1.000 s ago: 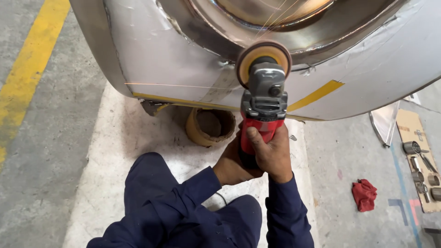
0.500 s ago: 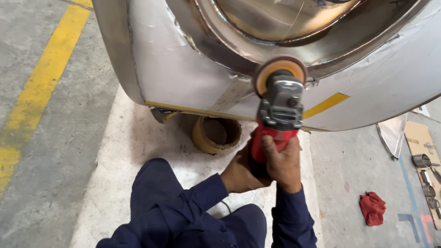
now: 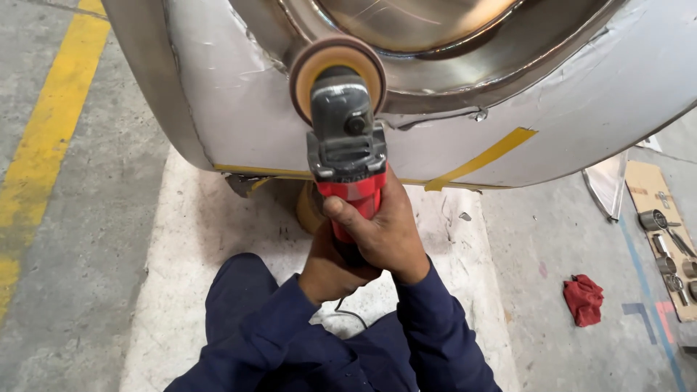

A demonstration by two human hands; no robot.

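Note:
A red and grey angle grinder [image 3: 347, 149] points away from me, its round sanding disc [image 3: 337, 63] pressed against the welded seam of a large stainless steel vessel [image 3: 552, 109]. My right hand [image 3: 381, 231] wraps the red handle from the right. My left hand [image 3: 328, 267] grips the handle's rear end from below and the left. Both sleeves are dark blue. The grinder's cord [image 3: 352, 314] trails down between my arms.
A roll of tan tape [image 3: 308, 207] lies under the vessel on a white sheet [image 3: 189, 247]. A yellow floor line [image 3: 43, 145] runs on the left. A red rag [image 3: 583, 299] and a cardboard piece [image 3: 664, 232] with metal fittings lie on the right.
The view has drawn closer to the grinder, which now looks much larger. The disc has shifted left along the seam. Both hands keep their grip on the handle.

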